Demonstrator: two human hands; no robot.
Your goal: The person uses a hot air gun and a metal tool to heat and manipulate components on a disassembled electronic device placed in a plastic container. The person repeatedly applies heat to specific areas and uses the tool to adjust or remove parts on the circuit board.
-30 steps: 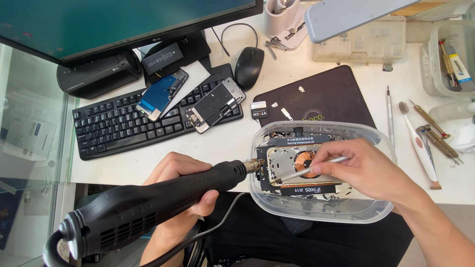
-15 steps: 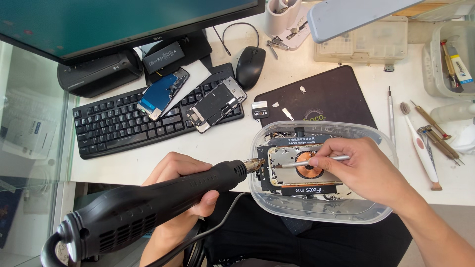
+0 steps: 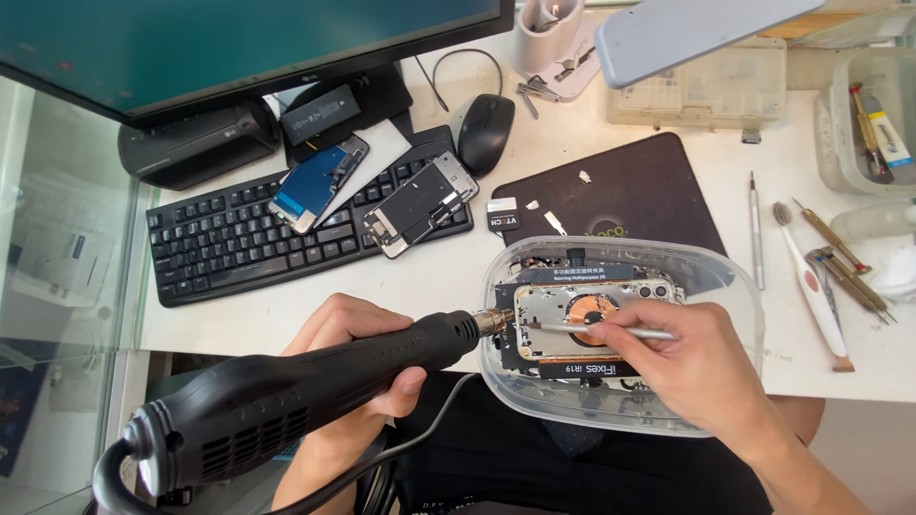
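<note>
Head view. Clear plastic tub (image 3: pixel 735 286), at the desk's near edge: holds an opened phone chassis (image 3: pixel 572 319) with a copper coil, seated in a black holder.

Left hand (image 3: pixel 358 353): closed around the body of a black corded hot-air tool (image 3: pixel 296 391); its metal nozzle reaches over the tub's left rim to the chassis edge.

Right hand (image 3: pixel 692 367): inside the tub, fingers pinched on a slim metal pick (image 3: pixel 630 333), tip lying across the coil.

Clear bin (image 3: pixel 844 124), far right: hand tools.

White cup (image 3: pixel 546 33), desk's far side: contents cannot be told.

Black keyboard (image 3: pixel 219 243): carries two loose phone screens.
</note>
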